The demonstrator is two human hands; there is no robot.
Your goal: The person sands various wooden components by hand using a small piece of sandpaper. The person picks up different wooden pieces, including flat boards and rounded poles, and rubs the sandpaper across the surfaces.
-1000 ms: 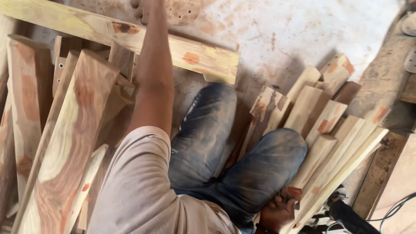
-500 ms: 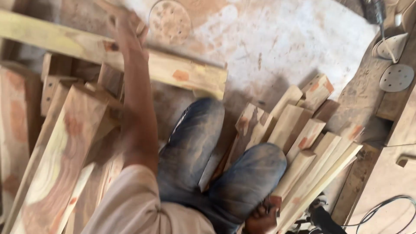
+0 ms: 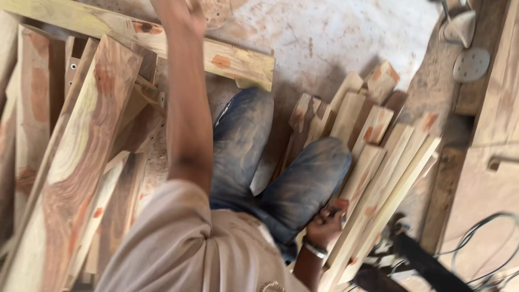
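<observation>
I sit on a dusty floor with my knees in blue jeans (image 3: pixel 281 178) drawn up. My left hand (image 3: pixel 186 11) is stretched far forward to the top edge of the view, next to a round perforated sanding disc (image 3: pixel 216 12); the hand is cut off and its fingers are hidden. By my right knee, my right hand (image 3: pixel 324 224), a bracelet on its wrist, is curled around the near end of a pale wooden slat (image 3: pixel 373 178) in a pile of similar slats.
A long pale plank (image 3: pixel 232 59) lies across the floor ahead of my knees. Wide reddish boards (image 3: pixel 81 162) are stacked at the left. At the right stand a wooden bench (image 3: pixel 497 178), a grey disc (image 3: pixel 470 65), a black power tool (image 3: pixel 421 259) and cables (image 3: pixel 486 238).
The view has shifted and drawn closer. My left arm stays stretched forward toward the round disc. My right hand remains on the slats by my knee.
</observation>
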